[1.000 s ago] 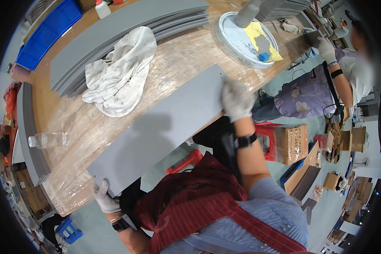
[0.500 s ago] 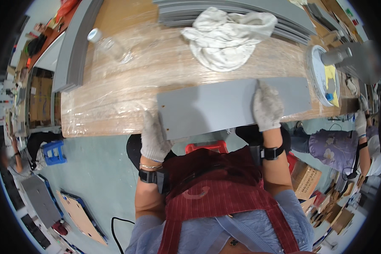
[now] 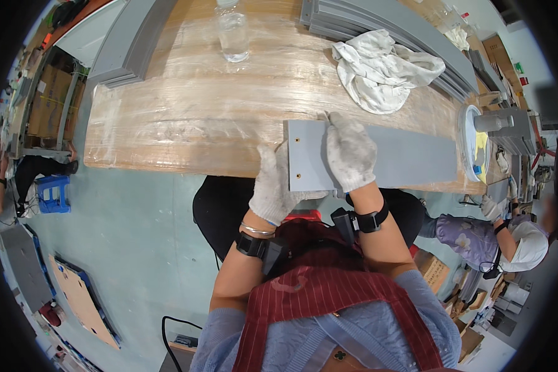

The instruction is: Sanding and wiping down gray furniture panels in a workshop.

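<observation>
A long flat grey panel [image 3: 409, 155] lies near the front edge of the table, with two small holes at its left end. My right hand [image 3: 351, 154], in a whitish knitted glove, rests over the panel's top face and spans it from near edge to far edge. At the left end my gloved left hand [image 3: 273, 186] holds the panel from the side. Its thumb points up beside the end, and its fingers pass under the panel, partly hidden. A crumpled white cloth [image 3: 384, 71] lies beyond the panel.
The wooden table [image 3: 180, 124] is wrapped in clear film. Stacked grey panels [image 3: 378, 25] lie at the back, more [image 3: 127, 46] at the left. A clear bottle [image 3: 234, 40] stands between them. A round white tub [image 3: 471, 142] sits at the right; beyond it a person [image 3: 477, 239] works.
My right hand has slid left along the panel, closer to my left hand. More of the panel's right part shows. The view has shifted, so the bottle and cloth appear further right.
</observation>
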`<state>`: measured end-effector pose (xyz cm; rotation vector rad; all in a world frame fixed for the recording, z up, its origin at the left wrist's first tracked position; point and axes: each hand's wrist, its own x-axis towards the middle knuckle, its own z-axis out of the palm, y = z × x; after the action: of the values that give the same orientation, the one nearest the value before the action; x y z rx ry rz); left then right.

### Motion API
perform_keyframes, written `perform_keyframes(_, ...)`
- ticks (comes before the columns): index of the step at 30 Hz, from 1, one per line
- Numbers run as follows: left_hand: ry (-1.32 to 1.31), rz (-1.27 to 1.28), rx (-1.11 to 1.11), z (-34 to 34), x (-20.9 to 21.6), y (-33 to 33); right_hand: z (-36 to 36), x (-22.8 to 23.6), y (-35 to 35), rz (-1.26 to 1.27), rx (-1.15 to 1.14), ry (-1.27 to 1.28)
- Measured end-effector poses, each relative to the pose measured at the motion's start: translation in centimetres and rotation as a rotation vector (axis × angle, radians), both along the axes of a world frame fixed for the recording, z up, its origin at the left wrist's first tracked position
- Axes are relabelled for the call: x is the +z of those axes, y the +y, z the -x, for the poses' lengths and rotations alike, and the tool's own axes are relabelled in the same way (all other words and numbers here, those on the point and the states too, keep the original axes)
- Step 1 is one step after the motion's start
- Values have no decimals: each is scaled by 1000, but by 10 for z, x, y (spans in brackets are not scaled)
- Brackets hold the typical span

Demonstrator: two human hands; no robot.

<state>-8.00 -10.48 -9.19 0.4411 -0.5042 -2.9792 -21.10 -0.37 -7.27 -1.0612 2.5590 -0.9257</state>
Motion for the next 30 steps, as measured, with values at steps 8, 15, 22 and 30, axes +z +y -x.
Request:
perform_keyframes(8, 28, -92, 21, -4, -7, 0, -6, -20, -16, -195, 262, 501)
perform_keyframes(15, -73, -21, 53, 4, -4, 1, -26, 3, -13, 40, 300, 398)
perform_keyframes(22, -202, 110, 41, -2, -9, 7, 67, -21, 95, -163, -325, 500)
perform_keyframes(30, -600, 892, 145, -33, 7, -5, 185, -17, 330, -424, -1079, 345)
